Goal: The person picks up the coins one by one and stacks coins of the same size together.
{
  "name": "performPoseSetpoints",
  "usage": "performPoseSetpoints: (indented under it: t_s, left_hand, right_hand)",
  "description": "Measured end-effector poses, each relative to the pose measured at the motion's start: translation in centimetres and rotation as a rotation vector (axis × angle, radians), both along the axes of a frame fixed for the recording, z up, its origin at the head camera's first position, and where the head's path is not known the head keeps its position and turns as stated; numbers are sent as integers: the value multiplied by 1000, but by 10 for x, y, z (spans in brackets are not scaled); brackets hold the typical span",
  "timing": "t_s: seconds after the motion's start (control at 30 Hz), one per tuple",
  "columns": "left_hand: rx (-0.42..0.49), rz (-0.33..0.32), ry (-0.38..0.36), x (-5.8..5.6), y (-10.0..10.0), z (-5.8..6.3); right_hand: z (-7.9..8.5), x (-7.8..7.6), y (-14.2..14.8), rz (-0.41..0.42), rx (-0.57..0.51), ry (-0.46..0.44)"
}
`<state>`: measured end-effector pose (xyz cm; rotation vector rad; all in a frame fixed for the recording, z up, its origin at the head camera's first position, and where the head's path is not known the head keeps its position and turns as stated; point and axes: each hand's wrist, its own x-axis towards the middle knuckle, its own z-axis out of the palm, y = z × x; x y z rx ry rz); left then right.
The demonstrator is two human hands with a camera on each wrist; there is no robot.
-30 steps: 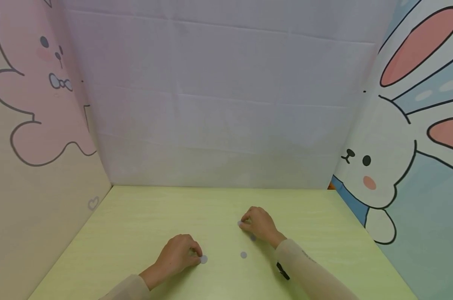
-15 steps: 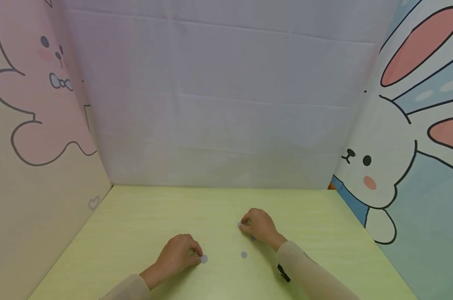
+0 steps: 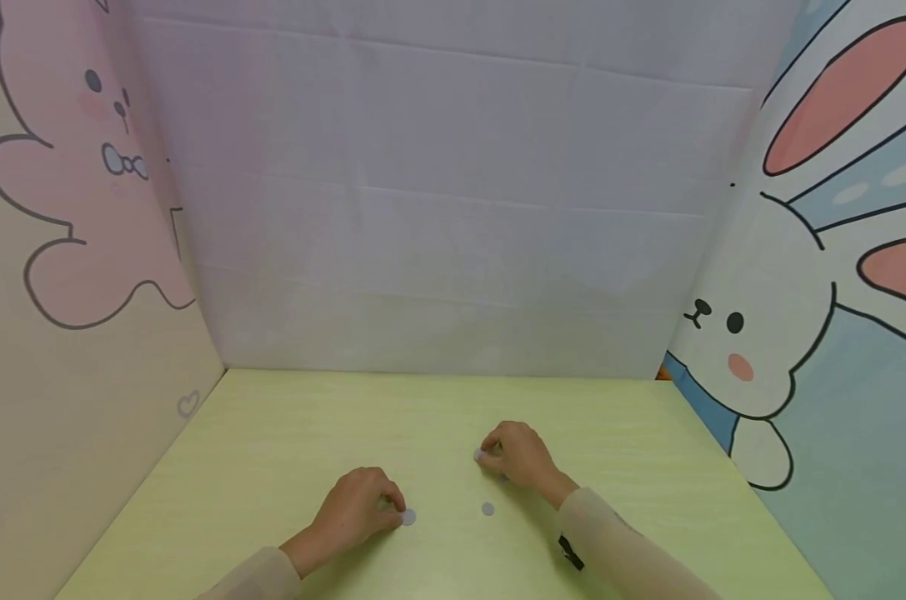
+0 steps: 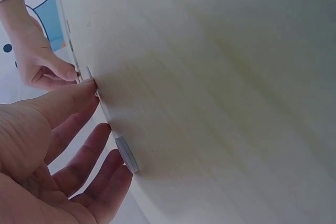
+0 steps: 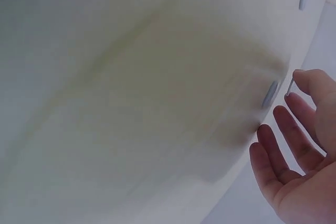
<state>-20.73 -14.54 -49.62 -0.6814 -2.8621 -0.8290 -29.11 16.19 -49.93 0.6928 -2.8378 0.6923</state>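
Observation:
My left hand pinches a thin grey disc by its edge, close over the table at front centre. A small stack of grey discs, hidden in the head view, lies by its other fingertips in the left wrist view. Farther back and to the right, my right hand holds another grey disc between thumb and index finger, seen edge-on as a thin disc in the right wrist view. Beneath that hand lies a grey disc, mostly covered in the head view. One more disc lies between the hands.
The pale yellow-green table meets a white cloth backdrop at its far edge. Side panels carry a pink cartoon figure at left and a white rabbit at right. A small black item shows beside the right sleeve.
My right hand has come slightly nearer with its disc, covering more of the disc beneath it. My left hand stays nearly in place with its disc.

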Motion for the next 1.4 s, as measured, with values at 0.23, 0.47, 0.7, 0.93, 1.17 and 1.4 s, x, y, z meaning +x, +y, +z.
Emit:
performPoseSetpoints:
  t_s: [0.23,0.47,0.7,0.93,1.17,1.4]
  left_hand:
    - [1,-3,-1,1,0,0]
    - [-3,-2,5,1,1,1]
    - [-5,-3,3,2,1,1]
    - [-5,-5,8,2,2,1]
    - [5,-8,6,3,2,2]
    - [11,-5,-4,3,2,2]
  right_hand:
    - [0,7,-7,36,-13,3]
    - [4,14,-15,54,-20,-9]
    - [4,22,-22,75,-3,-10]
    - [5,28,-26,94,0,-22]
    - [9,36,-34,131,-10,-22]
    - [7,44,-45,157,-24,-49]
